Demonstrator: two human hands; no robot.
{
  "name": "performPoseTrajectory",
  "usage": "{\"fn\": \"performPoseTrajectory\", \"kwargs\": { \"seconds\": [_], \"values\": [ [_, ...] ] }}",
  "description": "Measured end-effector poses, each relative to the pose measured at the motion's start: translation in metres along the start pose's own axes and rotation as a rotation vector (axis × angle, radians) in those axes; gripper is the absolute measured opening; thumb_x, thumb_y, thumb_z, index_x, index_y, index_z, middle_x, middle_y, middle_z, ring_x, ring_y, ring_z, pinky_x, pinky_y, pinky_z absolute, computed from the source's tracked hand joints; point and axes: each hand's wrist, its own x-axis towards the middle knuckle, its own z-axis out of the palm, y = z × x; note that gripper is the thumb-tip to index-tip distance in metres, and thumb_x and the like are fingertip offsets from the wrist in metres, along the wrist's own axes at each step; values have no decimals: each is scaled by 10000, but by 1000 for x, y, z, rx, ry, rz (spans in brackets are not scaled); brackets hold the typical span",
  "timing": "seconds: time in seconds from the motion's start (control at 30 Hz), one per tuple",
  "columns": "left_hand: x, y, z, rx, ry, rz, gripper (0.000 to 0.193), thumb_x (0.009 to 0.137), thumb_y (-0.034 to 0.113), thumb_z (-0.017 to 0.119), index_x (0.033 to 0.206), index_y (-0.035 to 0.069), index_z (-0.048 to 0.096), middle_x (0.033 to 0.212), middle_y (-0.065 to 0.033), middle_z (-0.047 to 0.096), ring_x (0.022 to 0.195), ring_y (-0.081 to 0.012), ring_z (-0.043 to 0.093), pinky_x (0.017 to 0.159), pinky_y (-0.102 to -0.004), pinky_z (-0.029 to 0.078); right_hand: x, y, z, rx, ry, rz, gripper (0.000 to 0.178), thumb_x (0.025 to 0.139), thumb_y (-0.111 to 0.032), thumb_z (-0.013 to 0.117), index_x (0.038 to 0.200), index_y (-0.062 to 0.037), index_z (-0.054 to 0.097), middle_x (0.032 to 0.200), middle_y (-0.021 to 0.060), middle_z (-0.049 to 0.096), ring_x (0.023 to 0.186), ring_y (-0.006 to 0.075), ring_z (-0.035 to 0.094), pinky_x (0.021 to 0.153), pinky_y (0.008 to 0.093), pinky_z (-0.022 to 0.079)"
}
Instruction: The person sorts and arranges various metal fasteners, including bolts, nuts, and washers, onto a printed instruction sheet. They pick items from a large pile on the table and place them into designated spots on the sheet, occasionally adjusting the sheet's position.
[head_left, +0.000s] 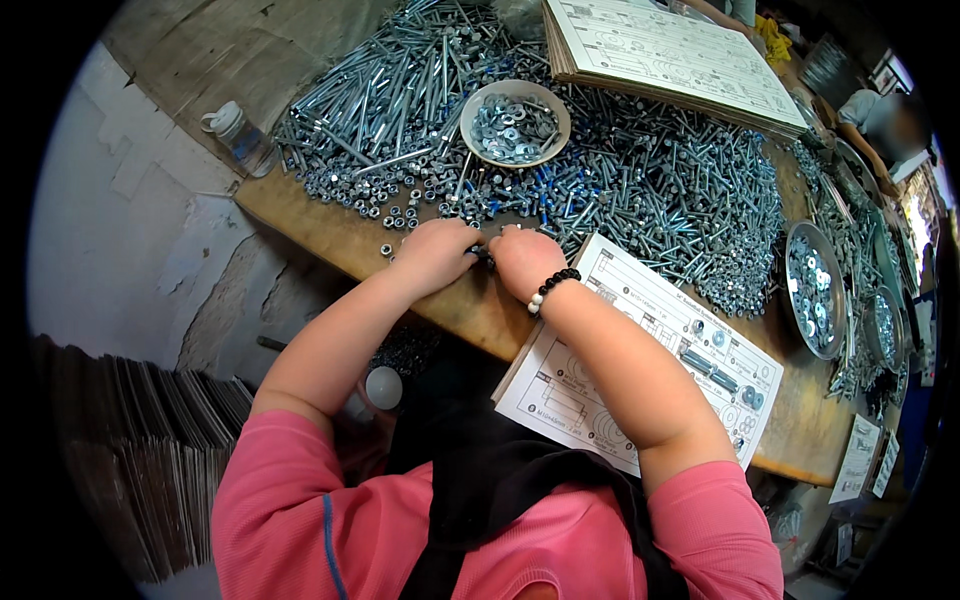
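Observation:
My left hand (438,257) and my right hand (527,264) meet at the table's near edge, fingers curled inward and closed. Between the fingertips is a small dark piece of hardware, mostly hidden, and I cannot make out its kind. Just beyond lie loose nuts (398,217) and the front of a big heap of bolts (640,190). A printed card (560,375) lies under my right forearm, with two thick bolts (710,370) and several washers (752,397) on it. Past my hands, a round bowl (474,146) full of washers sits in the heap.
Stacked printed cards (680,60) rest at the back. A metal bowl of washers (826,345) stands on the right. A clear bottle (240,140) is at the left table corner; stacked sheets (150,450) fill the lower left. Another person (885,125) is at the far right.

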Motion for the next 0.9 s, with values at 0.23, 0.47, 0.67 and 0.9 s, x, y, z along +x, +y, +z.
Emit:
{"fn": "performPoseTrajectory", "kwargs": {
  "seconds": [0.23,0.47,0.67,0.9],
  "values": [
    [0,7,1,64,88,-27,155,725,146,613,873,106,635,835,-85,608,856,-289,567,756,-399,456,-14,13,-23,98,60,5,90,773,-67,522,817,-43,597,902,149,572,836,307,597,705,378,504],
    [7,-15,4,-153,157,-89,187,731,123,643,914,90,666,838,-101,624,797,-276,586,706,-354,469,-9,-5,0,55,23,-131,174,821,-124,463,876,-69,618,902,141,566,849,295,601,691,388,507],
    [6,-14,-11,-534,270,-200,195,735,86,678,923,35,665,793,-55,610,682,-127,568,628,-255,463,-7,-10,4,-2,26,-132,163,819,-117,466,866,-63,613,903,138,576,836,280,607,658,376,515],
    [24,49,-22,-596,263,8,171,739,117,666,892,42,655,775,-79,583,725,-200,571,659,-303,461,-73,45,-66,486,325,41,159,757,-105,546,877,-66,642,843,118,612,806,282,589,724,392,476]
  ]
}}
